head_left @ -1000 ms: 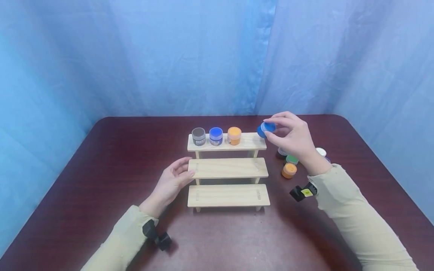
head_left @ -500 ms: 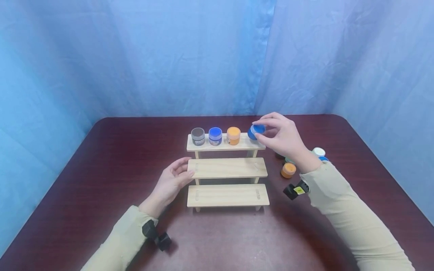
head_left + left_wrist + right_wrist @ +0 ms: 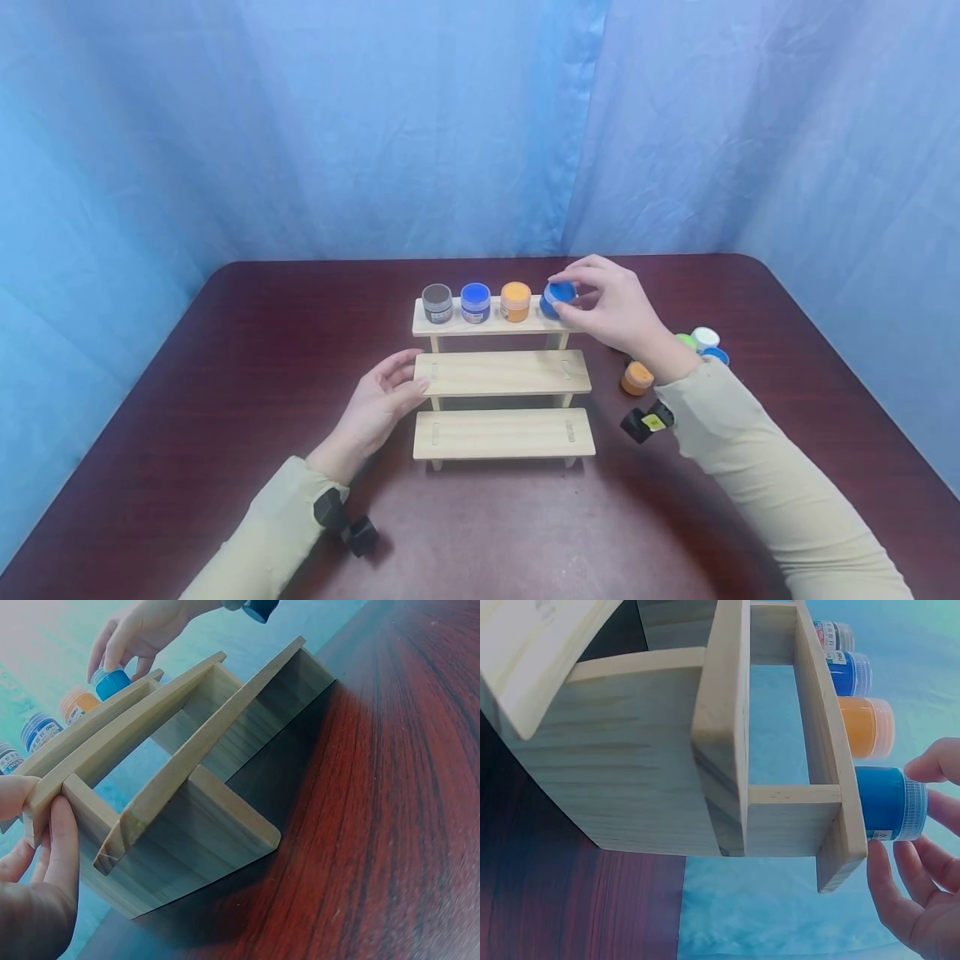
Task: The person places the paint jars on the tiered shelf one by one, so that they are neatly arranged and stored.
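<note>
A three-step wooden rack (image 3: 502, 372) stands on the dark red table. My left hand (image 3: 378, 404) grips the left end of its middle step, thumb on top and fingers beneath in the left wrist view. At the right end of the top step, my right hand (image 3: 611, 304) pinches a light blue paint jar (image 3: 881, 802) by its lid. That jar's base meets the step. To its left on the same step stand an orange paint jar (image 3: 515, 302), a dark blue paint jar (image 3: 476, 302) and a dark grey paint jar (image 3: 437, 303), all upright.
Right of the rack, on the table (image 3: 187, 400), more paint jars are grouped: an orange jar (image 3: 637, 378), a white jar (image 3: 705, 337), a blue jar (image 3: 716, 355) and a light green jar (image 3: 686, 340). My right forearm partly hides this group. Blue curtains (image 3: 405, 125) hang behind.
My right hand has moved left and slightly down, bringing the light blue jar from a tilt above the rack's right end onto the top step. My left hand has stayed in place.
</note>
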A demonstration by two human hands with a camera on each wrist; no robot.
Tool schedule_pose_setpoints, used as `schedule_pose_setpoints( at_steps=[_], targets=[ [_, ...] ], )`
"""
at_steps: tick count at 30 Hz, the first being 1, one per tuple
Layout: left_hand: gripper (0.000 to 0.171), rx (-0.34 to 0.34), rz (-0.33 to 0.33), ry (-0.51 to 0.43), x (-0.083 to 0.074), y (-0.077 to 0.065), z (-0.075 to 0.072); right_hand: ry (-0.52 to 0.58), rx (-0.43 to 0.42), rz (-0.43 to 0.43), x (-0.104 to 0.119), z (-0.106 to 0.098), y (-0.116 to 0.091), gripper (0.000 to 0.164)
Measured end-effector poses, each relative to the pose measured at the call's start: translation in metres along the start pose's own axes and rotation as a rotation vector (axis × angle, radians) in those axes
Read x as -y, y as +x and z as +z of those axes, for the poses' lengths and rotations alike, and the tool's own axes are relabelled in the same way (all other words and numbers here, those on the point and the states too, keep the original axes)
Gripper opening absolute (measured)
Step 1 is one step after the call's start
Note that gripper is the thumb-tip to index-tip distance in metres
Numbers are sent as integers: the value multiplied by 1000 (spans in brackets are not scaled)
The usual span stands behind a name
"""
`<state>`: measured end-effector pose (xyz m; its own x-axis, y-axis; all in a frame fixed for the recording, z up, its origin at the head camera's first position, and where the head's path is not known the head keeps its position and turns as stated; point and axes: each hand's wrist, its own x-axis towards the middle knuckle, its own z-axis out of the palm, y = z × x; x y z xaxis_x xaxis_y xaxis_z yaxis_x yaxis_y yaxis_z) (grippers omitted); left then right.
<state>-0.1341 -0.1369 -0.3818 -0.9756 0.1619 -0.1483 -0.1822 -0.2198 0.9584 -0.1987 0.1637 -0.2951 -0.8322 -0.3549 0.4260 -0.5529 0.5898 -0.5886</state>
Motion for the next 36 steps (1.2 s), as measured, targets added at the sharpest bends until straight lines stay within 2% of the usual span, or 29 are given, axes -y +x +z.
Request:
schedule_pose_setpoints(
  at_steps=[25,36],
  targets=[
    [56,-1,5,-12,0,1,2,-23,119,83,1,-1,7,27],
    [56,1,3,-10,-3,0,2,-70,131,64,1,-1,7,42]
  ],
)
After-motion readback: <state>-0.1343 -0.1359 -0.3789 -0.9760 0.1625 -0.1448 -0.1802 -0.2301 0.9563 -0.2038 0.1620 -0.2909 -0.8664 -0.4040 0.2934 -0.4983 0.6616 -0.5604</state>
